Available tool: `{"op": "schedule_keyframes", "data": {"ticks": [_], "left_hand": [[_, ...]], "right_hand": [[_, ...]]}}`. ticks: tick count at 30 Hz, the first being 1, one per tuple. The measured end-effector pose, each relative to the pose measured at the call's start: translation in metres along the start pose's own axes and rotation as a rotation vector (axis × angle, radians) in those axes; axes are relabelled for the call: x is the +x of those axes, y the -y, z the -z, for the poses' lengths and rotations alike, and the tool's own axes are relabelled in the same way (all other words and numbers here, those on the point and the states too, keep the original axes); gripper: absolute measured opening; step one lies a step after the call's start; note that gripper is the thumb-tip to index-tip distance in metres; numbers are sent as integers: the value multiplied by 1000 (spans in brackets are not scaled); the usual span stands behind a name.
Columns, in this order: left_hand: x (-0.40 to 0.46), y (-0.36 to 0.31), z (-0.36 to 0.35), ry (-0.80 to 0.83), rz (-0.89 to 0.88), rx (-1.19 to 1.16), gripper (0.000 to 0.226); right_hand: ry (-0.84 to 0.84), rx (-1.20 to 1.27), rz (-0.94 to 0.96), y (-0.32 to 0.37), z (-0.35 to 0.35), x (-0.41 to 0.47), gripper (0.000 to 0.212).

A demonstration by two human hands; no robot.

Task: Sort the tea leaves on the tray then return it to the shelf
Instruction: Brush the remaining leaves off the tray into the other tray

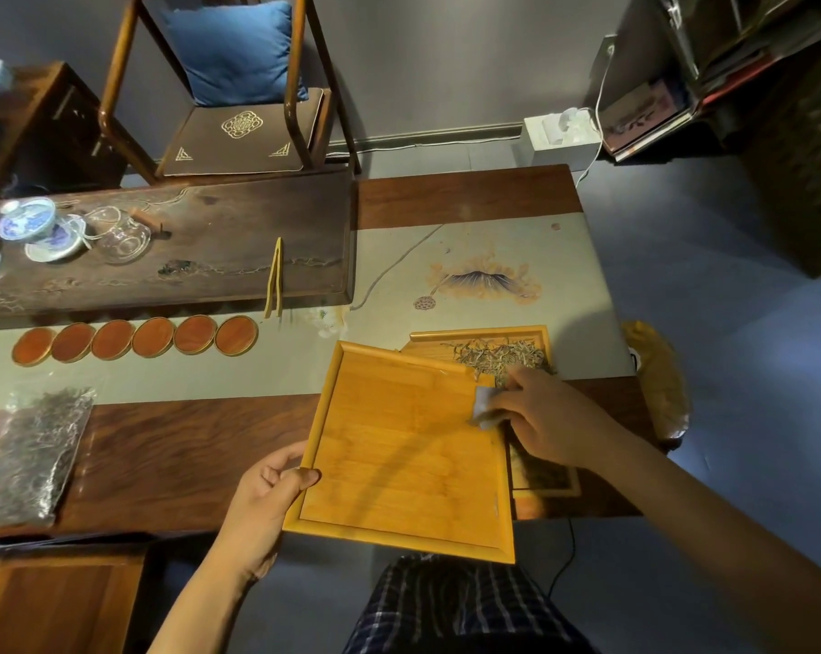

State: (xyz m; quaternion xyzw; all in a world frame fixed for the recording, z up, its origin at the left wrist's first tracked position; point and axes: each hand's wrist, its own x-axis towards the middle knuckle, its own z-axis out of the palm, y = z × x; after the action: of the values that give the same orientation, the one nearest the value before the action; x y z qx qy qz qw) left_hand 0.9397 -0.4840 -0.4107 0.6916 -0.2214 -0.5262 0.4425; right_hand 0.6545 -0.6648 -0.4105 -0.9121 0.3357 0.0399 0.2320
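Observation:
A light bamboo tray (pixel 399 446) is tilted over the table's near edge, its inside bare. My left hand (pixel 267 498) grips its left rim. My right hand (pixel 550 417) is at the tray's far right corner, pinching a small grey-white card (pixel 485 408). Under that corner lies a second bamboo tray (pixel 536 333) with a pile of pale green tea leaves (pixel 498 358) in its far part. The upper tray and my right hand cover most of the lower tray.
A clear bag of dark tea leaves (pixel 31 455) lies at the left. Several round wooden coasters (pixel 135 339) form a row. A dark tea board (pixel 187 247) carries a gaiwan, a glass pitcher and bamboo tongs (pixel 275 276). A chair with a blue cushion (pixel 239 54) stands behind the table.

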Motion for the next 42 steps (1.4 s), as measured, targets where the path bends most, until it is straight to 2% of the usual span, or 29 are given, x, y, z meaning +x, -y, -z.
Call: {"op": "schedule_keyframes", "data": {"ticks": [2,5,9,16,24,27,32,37,39,42], "left_hand": [[1,-2,2,-16,0,4,36],[2,-4,2,-31,-2,27,35],[2,-6,1,-50,-9,36,34],[1,-5,0,-61,2,-4,32],[6,-10,8,-43,-13,11,33],[6,-6,7,-38,-5,5,34],[4,1,4,-37,15,0,34],[4,4,13,-65,35,-67,38],[7,4,17,-76,48,-95,36],[11,0,18,-80,31,-81,37]], "right_hand": [[-32,162,-8,5,3,-9,30],[42,244,89,19,0,-28,21],[157,164,179,34,-9,-42,20],[157,198,135,29,-13,-37,34],[180,106,105,26,-14,-17,32],[192,2,136,18,-15,-5,27],[40,-87,53,8,-13,14,24],[-114,123,-69,9,-3,7,33],[-138,175,-29,16,-1,-6,31],[-78,270,71,37,-8,-23,34]]}}
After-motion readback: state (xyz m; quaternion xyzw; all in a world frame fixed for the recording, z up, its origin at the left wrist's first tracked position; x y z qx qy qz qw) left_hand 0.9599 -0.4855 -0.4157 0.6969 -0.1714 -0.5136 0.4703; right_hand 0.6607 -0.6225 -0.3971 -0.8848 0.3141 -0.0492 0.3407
